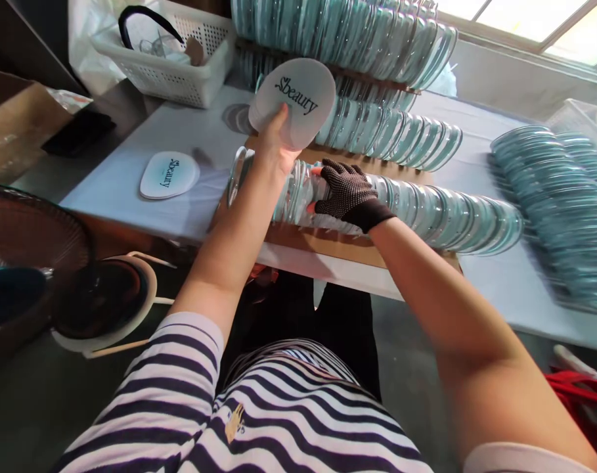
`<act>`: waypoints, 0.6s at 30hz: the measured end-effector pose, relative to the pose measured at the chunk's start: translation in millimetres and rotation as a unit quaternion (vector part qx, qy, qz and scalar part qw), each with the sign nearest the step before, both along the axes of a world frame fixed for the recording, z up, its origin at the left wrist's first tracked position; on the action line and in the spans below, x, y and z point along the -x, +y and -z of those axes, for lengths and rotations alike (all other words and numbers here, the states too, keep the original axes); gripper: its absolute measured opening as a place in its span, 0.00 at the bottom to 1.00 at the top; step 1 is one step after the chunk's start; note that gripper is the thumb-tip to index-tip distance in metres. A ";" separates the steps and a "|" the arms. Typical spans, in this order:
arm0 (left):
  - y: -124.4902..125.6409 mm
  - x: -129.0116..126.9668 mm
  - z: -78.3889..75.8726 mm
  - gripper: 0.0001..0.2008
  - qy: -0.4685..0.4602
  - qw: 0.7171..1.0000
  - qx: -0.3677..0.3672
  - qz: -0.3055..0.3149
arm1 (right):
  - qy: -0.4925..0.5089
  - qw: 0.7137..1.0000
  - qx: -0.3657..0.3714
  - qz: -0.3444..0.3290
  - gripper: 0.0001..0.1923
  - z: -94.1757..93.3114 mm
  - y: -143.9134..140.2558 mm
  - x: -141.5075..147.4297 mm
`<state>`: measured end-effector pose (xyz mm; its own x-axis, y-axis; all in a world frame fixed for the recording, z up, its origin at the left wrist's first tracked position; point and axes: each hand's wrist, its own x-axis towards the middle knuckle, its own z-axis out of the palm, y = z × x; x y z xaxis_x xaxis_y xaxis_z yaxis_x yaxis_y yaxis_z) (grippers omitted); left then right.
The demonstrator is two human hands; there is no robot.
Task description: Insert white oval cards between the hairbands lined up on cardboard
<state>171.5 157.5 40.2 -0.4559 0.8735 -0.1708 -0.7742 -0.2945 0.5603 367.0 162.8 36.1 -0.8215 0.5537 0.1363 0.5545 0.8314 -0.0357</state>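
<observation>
We hold a small stack of flat oval lids point(298, 102) in our bare left hand point(273, 144), thumb on the printed top face, the other fingers hidden behind, the hand closed on the lower left edge of the stack. The top lid carries dark lettering and tilts up toward us. Just below and to the right of that grip, our gloved right hand point(350, 194) rests on the near row of clear round cases point(426, 213), its fingers curved over the row's left end; we cannot tell whether it pinches one case or only presses on several. The row lies on a brown board point(328, 240) with more rows point(387, 128) stacked behind the held lids. A single lid point(169, 174) lies flat on the white table point(121, 190), well to the left of the left hand.

We judge the lids light, thin, stiff and smooth, so likely to slide off one another; gripping by the rim with a thumb across the face seems safest. The cases look like hard, glossy plastic.
</observation>
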 end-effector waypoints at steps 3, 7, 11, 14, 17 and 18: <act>-1.0 -9.9 -1.5 0.16 0.010 0.999 -0.043 -0.013 | 0.031 0.999 -0.041 0.004 0.44 4.7 -14.5 -5.9; -4.4 -21.2 -0.8 0.14 0.092 0.991 -0.059 -0.081 | 0.032 0.997 -0.062 -0.031 0.37 5.5 -17.5 -13.6; -31.9 -34.1 -7.0 0.16 0.157 0.974 -0.071 -0.145 | 0.120 0.992 -0.010 -0.043 0.29 2.0 2.9 -25.3; -60.7 -44.4 -7.1 0.18 0.190 0.962 -0.109 -0.164 | 0.292 0.956 -0.001 0.037 0.30 -5.3 8.5 -28.7; -78.4 -51.4 -1.1 0.17 0.203 0.960 -0.089 -0.172 | 0.326 0.942 -0.049 0.057 0.34 -14.2 -17.4 -20.2; -81.1 -52.8 1.4 0.16 0.198 0.961 -0.077 -0.179 | 0.309 0.947 -0.068 0.053 0.37 -16.4 -31.9 -14.8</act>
